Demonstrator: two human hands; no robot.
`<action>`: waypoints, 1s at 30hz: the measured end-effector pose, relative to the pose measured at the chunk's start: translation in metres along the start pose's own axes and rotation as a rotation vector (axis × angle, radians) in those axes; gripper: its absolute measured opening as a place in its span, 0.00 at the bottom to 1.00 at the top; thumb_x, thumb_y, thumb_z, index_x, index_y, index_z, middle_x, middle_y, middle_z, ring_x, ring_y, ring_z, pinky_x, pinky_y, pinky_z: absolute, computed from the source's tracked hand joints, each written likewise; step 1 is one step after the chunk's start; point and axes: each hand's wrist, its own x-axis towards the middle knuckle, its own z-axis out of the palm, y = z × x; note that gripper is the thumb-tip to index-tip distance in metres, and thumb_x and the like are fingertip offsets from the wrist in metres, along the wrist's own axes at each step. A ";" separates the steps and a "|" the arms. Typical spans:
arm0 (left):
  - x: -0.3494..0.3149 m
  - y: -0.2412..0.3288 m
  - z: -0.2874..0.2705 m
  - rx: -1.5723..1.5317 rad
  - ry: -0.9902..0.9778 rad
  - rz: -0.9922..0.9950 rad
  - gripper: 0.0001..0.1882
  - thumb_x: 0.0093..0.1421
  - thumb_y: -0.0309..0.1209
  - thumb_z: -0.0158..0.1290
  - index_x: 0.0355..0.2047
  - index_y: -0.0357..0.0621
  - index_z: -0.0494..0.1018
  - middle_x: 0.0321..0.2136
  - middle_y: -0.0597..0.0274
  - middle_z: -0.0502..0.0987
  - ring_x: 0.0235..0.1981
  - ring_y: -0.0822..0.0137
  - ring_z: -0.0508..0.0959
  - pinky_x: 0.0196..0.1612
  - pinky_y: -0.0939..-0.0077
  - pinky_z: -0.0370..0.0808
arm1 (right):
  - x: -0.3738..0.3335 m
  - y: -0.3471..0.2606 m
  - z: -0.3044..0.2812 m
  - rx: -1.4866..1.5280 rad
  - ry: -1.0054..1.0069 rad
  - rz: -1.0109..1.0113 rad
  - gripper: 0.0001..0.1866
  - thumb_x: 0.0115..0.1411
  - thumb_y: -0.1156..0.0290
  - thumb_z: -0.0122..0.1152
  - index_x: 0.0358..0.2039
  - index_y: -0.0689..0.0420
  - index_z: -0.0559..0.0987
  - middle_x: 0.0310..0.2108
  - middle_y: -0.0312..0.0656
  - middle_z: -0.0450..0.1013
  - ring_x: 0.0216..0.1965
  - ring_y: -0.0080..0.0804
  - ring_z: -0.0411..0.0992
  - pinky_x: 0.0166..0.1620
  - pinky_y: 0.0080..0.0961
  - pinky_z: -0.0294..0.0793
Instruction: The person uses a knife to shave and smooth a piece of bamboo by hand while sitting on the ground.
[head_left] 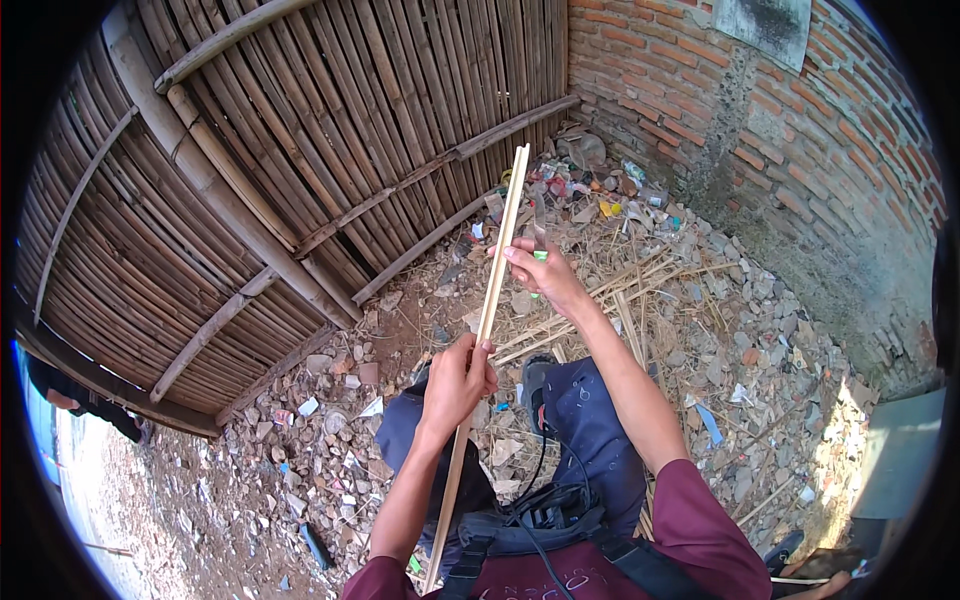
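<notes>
A long, pale bamboo strip [496, 285] runs steeply from my lap up past my hands, with a lengthwise groove or split showing on its upper part. My left hand [458, 388] is closed around it near my knees. Farther up, my right hand [545, 275] grips a knife [540, 222] with a green handle, its blade pointing upward and away from me. The thumb and fingers of that hand also touch the strip's right edge. Part of the knife's handle is hidden in my palm.
More bamboo strips [625, 290] lie on rubble ground beyond my knees. A bamboo-slat wall [380, 120] stands on the left and a brick wall [660, 70] at the far right. Litter [610, 195] gathers in the corner. Another person [85, 400] shows partly at the left edge.
</notes>
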 end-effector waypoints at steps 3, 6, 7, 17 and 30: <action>0.009 0.004 0.006 -0.218 -0.011 -0.080 0.19 0.78 0.38 0.46 0.39 0.33 0.76 0.16 0.62 0.76 0.15 0.71 0.80 0.18 0.76 0.74 | 0.003 0.007 -0.006 -0.055 0.004 -0.028 0.16 0.70 0.65 0.56 0.49 0.57 0.86 0.21 0.26 0.70 0.21 0.13 0.62 0.24 0.20 0.56; 0.016 -0.002 0.014 -0.282 -0.003 -0.074 0.18 0.78 0.38 0.47 0.39 0.35 0.76 0.15 0.64 0.74 0.11 0.72 0.76 0.16 0.74 0.71 | 0.003 0.023 -0.012 -0.362 0.063 -0.115 0.15 0.65 0.70 0.53 0.40 0.56 0.89 0.17 0.32 0.71 0.19 0.19 0.63 0.25 0.25 0.60; 0.016 -0.002 0.013 -0.307 0.023 -0.077 0.17 0.78 0.38 0.48 0.38 0.35 0.76 0.15 0.64 0.74 0.11 0.73 0.74 0.15 0.74 0.69 | 0.002 0.023 -0.007 -0.586 0.090 -0.127 0.15 0.64 0.71 0.53 0.35 0.56 0.89 0.15 0.33 0.72 0.17 0.22 0.64 0.25 0.27 0.62; 0.016 0.013 0.016 -0.282 0.103 -0.052 0.15 0.76 0.36 0.51 0.37 0.36 0.77 0.15 0.65 0.73 0.12 0.76 0.69 0.16 0.73 0.64 | 0.004 0.036 0.008 -1.071 0.309 -0.433 0.08 0.52 0.76 0.59 0.24 0.59 0.86 0.19 0.56 0.78 0.26 0.49 0.82 0.35 0.46 0.80; 0.000 0.002 0.019 -0.071 0.180 0.048 0.18 0.76 0.38 0.52 0.32 0.37 0.74 0.15 0.68 0.69 0.17 0.79 0.68 0.21 0.74 0.64 | -0.003 0.025 0.020 -1.138 0.345 -0.508 0.10 0.58 0.71 0.60 0.24 0.62 0.82 0.13 0.53 0.73 0.18 0.50 0.78 0.24 0.46 0.75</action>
